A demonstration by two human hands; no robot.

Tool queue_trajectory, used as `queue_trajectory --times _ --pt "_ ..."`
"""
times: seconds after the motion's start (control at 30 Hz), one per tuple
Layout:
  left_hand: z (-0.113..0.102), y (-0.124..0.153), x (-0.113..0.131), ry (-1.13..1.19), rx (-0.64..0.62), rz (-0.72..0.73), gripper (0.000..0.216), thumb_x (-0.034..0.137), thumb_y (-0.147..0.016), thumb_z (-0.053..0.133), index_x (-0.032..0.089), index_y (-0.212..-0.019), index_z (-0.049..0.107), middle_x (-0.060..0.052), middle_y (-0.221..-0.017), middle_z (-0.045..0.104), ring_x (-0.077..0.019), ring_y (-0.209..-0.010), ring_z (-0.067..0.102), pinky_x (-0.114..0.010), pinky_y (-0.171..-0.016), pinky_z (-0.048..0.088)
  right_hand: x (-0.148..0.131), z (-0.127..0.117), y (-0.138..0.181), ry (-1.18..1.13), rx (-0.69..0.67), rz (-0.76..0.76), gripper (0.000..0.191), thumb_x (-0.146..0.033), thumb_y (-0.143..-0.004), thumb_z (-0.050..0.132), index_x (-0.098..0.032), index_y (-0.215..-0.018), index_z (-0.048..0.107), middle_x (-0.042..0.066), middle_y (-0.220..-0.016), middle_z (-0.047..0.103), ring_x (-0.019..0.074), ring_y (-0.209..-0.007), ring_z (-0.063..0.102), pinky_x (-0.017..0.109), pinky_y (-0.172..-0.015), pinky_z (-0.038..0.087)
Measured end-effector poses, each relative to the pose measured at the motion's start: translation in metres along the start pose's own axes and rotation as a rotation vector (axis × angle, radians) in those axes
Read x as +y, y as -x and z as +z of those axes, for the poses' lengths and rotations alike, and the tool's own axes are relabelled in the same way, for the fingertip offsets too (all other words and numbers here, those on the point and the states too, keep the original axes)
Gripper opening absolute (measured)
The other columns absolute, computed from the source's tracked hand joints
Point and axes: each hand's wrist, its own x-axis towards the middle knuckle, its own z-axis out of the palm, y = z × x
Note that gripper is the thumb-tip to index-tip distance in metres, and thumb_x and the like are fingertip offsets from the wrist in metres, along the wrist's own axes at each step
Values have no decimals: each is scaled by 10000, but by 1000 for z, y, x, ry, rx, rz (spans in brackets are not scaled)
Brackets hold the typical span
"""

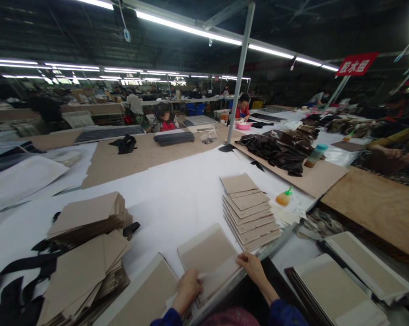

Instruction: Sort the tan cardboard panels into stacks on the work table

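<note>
A beige board panel (207,249) with pale edges lies at the table's front edge. Across its near part runs a pale, slightly see-through strip (220,274). My left hand (190,289) is closed at the strip's left end, fingers curled down on the panel. At the other end, my right hand (252,270) pinches the strip's right corner near the table edge. Another pale-edged panel (146,294) lies to the left, partly under my left wrist. Just beyond my right hand stands a stepped stack of beige panels (250,213).
Piles of beige boards (85,267) and black fabric strips (17,280) lie at left. More panels (340,290) rest lower right. A glue bottle (284,197), dark fabric (275,151) and a metal post (240,77) stand beyond. Co-workers sit around, one person's hands (399,154) at right.
</note>
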Motion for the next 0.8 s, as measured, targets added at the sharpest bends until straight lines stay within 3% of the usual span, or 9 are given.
queue_trajectory --times 0.37,0.8 --pt "2 0 0 -211 -87 1 225 181 -688 621 151 -911 631 -101 -1028 656 -240 -1005 586 -362 -858 417 8 6 -5 4 -2 20 149 -320 -666 558 -190 -671 630 -1 -611 656 173 -633 587 249 -623 396" --pt "4 0 -2 -306 -105 26 304 194 -699 552 162 -990 635 -110 -1092 649 -258 -1049 579 -310 -839 426 11 6 -6 53 -17 20 141 -319 -692 560 -198 -696 633 1 -649 667 173 -657 597 244 -629 397"
